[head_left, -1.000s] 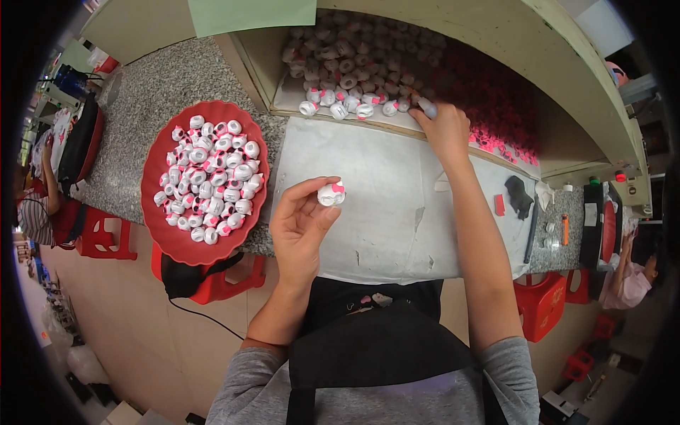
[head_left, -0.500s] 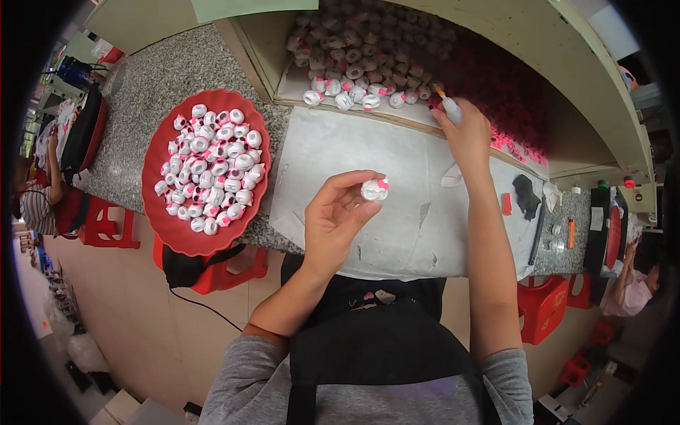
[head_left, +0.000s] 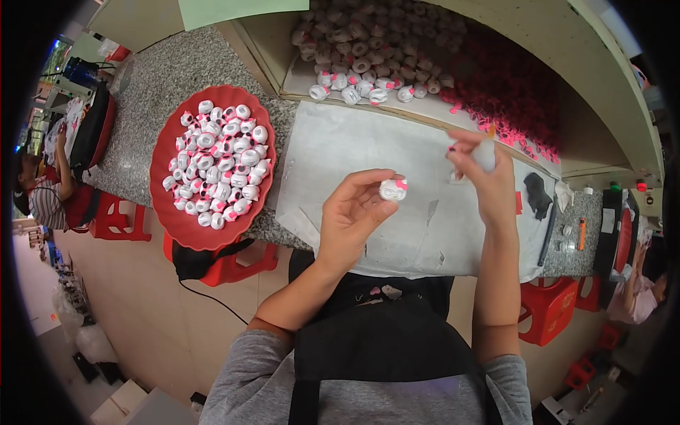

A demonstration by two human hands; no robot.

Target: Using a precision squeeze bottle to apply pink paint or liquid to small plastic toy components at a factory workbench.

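Note:
My left hand [head_left: 352,216] is raised over the grey sheet [head_left: 354,149] and pinches a small white toy head with a pink bow [head_left: 392,189] between thumb and fingertips. My right hand [head_left: 482,170] hovers just to its right, closed around a small whitish bottle with an orange tip [head_left: 486,147]; the hand is blurred. To the left, a red round tray [head_left: 173,219] is heaped with several similar white and pink toy heads.
A wooden bin [head_left: 609,92] behind the sheet holds many white heads, a row of finished ones [head_left: 354,85] and a pile of pink bows [head_left: 510,99]. Other people sit at far left [head_left: 42,191] and far right [head_left: 641,290]. Red stools [head_left: 549,308] stand below the granite counter.
My right hand pulled back from the bin toward me with the small bottle. My left hand moved right with the toy head, closer to the right hand.

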